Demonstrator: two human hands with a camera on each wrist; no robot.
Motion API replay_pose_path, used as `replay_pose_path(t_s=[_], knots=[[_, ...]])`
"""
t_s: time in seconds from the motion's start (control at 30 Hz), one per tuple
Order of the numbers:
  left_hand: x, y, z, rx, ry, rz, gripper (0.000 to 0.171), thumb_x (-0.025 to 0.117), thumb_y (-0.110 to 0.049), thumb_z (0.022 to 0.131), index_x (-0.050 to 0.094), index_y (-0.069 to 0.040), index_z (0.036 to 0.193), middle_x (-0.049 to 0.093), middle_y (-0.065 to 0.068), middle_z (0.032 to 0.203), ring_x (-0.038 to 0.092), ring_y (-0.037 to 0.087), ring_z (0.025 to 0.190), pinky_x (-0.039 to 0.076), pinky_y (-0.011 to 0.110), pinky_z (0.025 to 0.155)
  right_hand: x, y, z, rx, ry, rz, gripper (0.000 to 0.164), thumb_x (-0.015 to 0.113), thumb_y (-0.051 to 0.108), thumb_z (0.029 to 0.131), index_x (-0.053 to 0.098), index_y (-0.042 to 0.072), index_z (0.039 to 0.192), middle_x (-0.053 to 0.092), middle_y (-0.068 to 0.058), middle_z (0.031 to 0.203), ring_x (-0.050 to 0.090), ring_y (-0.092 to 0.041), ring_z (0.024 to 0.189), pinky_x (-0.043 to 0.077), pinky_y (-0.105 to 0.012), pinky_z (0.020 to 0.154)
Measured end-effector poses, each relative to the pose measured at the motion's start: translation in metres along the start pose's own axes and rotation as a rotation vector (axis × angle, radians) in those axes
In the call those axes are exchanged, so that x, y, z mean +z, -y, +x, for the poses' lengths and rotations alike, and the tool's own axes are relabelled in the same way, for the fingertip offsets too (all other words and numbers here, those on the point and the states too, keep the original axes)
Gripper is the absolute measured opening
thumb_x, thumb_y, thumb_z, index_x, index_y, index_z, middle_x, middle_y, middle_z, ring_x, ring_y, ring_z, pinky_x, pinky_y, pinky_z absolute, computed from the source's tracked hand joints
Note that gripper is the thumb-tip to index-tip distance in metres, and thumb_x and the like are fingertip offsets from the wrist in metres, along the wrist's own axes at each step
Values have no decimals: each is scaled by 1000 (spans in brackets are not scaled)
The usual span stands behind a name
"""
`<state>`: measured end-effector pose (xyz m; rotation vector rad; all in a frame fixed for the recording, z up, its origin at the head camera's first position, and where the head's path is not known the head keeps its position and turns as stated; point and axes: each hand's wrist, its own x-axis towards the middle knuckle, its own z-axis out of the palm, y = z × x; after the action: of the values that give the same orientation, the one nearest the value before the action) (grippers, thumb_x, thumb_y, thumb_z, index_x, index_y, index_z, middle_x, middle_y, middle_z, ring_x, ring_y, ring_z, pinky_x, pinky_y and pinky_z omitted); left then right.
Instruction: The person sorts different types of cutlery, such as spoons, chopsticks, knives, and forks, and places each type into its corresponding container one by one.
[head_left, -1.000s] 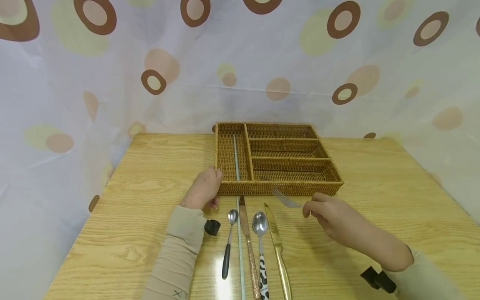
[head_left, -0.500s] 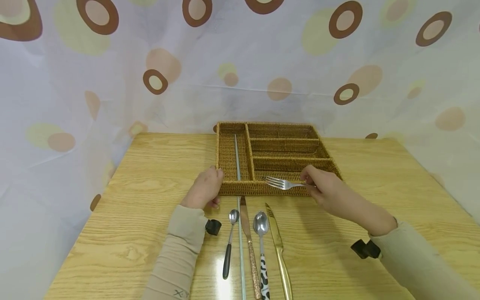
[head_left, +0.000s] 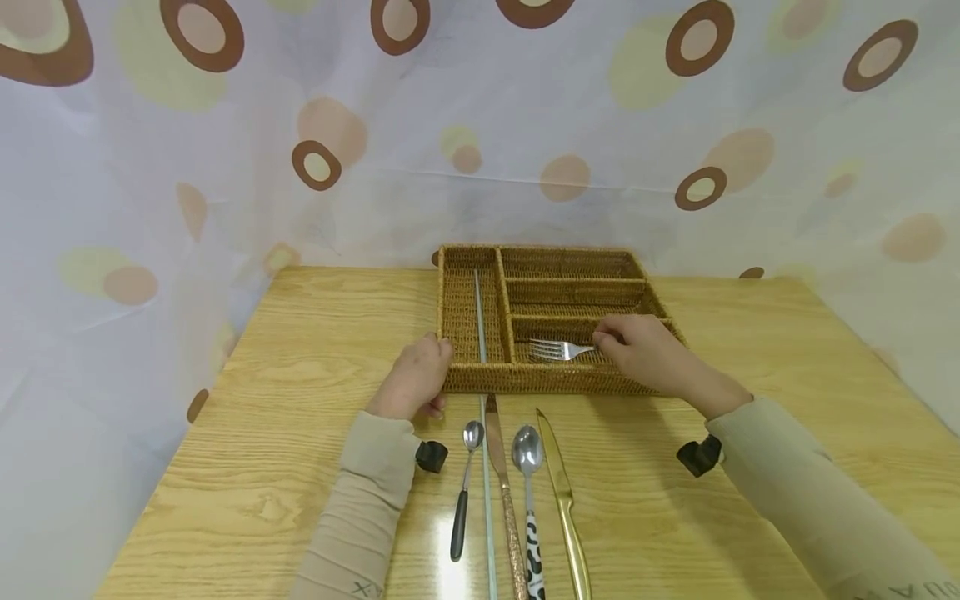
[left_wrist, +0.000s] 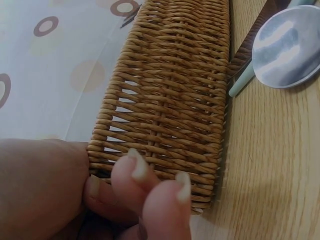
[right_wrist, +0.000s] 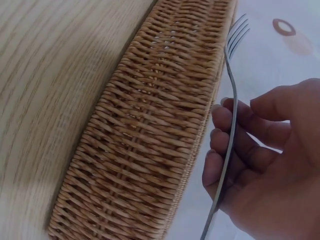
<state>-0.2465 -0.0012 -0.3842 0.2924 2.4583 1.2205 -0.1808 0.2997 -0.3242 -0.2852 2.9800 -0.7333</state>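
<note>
My right hand (head_left: 651, 354) holds a silver fork (head_left: 557, 350) over the front right compartment of a brown wicker cutlery tray (head_left: 540, 380). The fork's tines point left. In the right wrist view the fingers curl against the fork's handle (right_wrist: 233, 115), just beyond the tray's front wall. At the tray's front left corner, my left hand (head_left: 415, 375) grips the edge, thumb at the rim. Its fingertips (left_wrist: 134, 167) lie against the woven wall in the left wrist view. A pale green chopstick (head_left: 480, 317) lies in the long left compartment.
Before the tray lie a small black-handled spoon (head_left: 461, 508), another pale chopstick (head_left: 489, 517), a copper-coloured knife (head_left: 507, 500), a spoon with a black-and-white handle (head_left: 528, 450) and a gold knife (head_left: 566, 508). A patterned cloth (head_left: 480, 125) hangs behind the wooden table (head_left: 300, 358).
My right hand has carried the fork from the table in front of the tray up and over its front wall into the front right compartment. My left hand stays at the corner.
</note>
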Motion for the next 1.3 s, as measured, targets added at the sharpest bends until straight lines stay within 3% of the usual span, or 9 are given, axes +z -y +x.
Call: replay_pose_path(t_s=[0.23,0.43,0.57,0.87,1.07,1.3], knots=[[1,0,1,4,3,-6,59,24,-32,109,20,4,155,54,12,70,55,20,45,57,32,46,10,-14,16,53,16,8,27,44,19,106,66,3,110,53,-4,66,43,-16,52,42,-32,54],[1,-1,1,5,10,10,59,24,-32,109,19,4,155,51,8,60,56,20,43,56,31,45,24,-24,22,52,58,-17,26,46,19,105,64,6,93,52,-4,69,43,-16,56,41,-31,56],[1,-1,1,9,7,9,59,24,-32,109,18,3,156,50,8,60,56,20,43,57,32,45,28,-26,24,57,103,-46,35,42,25,107,54,10,79,43,-2,63,37,-15,54,39,-30,56],[1,0,0,11,10,4,59,23,-32,109,19,3,156,52,9,62,56,20,44,57,32,45,31,-23,23,57,116,-60,43,40,31,108,47,15,68,36,2,56,31,-13,49,38,-30,55],[2,2,0,5,-5,-13,56,25,-32,108,28,4,152,52,10,69,56,20,46,57,32,46,29,-18,19,30,27,-126,38,45,28,106,53,13,72,44,-1,61,39,-14,53,38,-30,54],[0,1,-1,12,-13,-20,56,25,-32,108,29,5,150,51,12,76,56,21,48,58,32,47,32,12,-11,-83,-220,-160,19,53,13,100,70,5,96,65,-5,86,56,-17,73,50,-35,67]])
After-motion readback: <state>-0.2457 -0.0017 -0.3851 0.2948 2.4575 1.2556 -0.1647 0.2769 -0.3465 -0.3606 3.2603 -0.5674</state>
